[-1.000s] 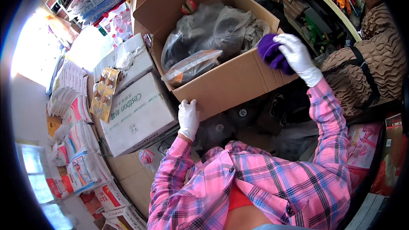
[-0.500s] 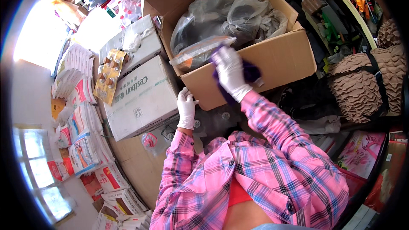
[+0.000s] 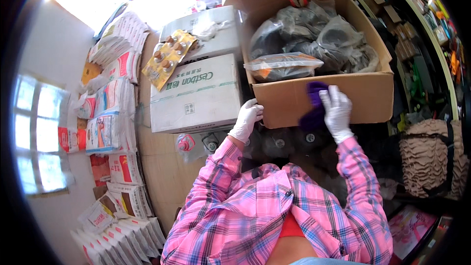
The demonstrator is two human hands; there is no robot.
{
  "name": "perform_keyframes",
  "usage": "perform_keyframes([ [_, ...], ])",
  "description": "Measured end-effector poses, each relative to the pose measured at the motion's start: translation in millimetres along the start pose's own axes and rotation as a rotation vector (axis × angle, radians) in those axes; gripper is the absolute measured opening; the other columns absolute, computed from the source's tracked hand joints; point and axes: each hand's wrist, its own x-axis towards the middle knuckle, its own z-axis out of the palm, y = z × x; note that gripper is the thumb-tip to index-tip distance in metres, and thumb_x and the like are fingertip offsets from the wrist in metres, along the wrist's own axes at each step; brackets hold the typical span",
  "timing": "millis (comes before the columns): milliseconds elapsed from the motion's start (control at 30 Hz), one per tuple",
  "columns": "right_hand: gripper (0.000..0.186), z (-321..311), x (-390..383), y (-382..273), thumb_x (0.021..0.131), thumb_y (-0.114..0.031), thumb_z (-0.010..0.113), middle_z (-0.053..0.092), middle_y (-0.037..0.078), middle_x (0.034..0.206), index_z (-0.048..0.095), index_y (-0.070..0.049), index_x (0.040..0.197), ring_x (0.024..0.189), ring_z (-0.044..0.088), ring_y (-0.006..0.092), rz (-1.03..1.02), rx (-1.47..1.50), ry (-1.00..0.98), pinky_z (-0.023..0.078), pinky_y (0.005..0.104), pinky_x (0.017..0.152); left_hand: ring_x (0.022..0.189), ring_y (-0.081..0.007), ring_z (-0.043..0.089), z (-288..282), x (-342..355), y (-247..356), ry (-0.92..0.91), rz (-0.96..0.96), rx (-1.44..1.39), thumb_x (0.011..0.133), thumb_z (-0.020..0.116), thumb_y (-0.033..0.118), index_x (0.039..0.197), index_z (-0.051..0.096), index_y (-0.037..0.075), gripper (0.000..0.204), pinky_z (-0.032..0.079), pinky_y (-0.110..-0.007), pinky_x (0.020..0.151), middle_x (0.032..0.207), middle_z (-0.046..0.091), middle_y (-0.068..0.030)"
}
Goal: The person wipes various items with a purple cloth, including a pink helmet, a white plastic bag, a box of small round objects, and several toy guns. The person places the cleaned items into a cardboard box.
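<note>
A large open cardboard box [image 3: 363, 95] stands before me, filled with grey and clear plastic bags [image 3: 338, 34]. A flat clear bag with an orange patch [image 3: 283, 67] lies at its front rim. My right hand [image 3: 336, 110], in a white glove, holds a purple cloth [image 3: 314, 108] against the box's front wall. At the lower left corner of that wall is my left hand [image 3: 249, 118], also gloved, its fingers curled round the corner.
White cartons [image 3: 196, 93] stand left of the box, with a gold blister pack [image 3: 169, 59] on top. Large bottles [image 3: 211, 142] stand below. White packages [image 3: 105, 127] are stacked along the left wall. Crowded shelves [image 3: 422, 68] and a brown ruffled bundle [image 3: 424, 157] are at right.
My right hand and the cloth have come down from the box's front rim onto its front wall. My left hand stays at the corner. The whole view has shifted and turned.
</note>
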Motion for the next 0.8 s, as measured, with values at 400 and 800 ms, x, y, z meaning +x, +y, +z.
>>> perform_keyframes([
  [400,0.048,-105.9,4.9,176.8,0.099,-0.031,0.052,0.055,0.022,0.129,0.047,0.005,0.132,0.119,0.054,0.0308,0.53,0.059,0.458,0.039,0.0365,0.103,0.134,-0.0305,0.038,-206.3,108.3,156.6,0.338,0.255,-1.016,0.096,0.051,0.03,0.138,0.039,0.004,0.05,0.033,-0.049,0.109,0.143,0.041,-0.0172],
  [800,0.046,-49.8,51.5,-58.6,0.098,-0.042,0.051,0.062,0.008,0.114,0.059,-0.002,0.119,0.1,0.061,0.0182,1.03,1.487,0.077,0.05,0.0323,0.088,0.113,-0.0248,0.055,-211.6,156.4,162.0,0.309,0.559,-0.921,0.097,0.05,0.01,0.13,0.048,0.005,0.034,0.045,-0.043,0.1,0.126,0.056,-0.0082],
])
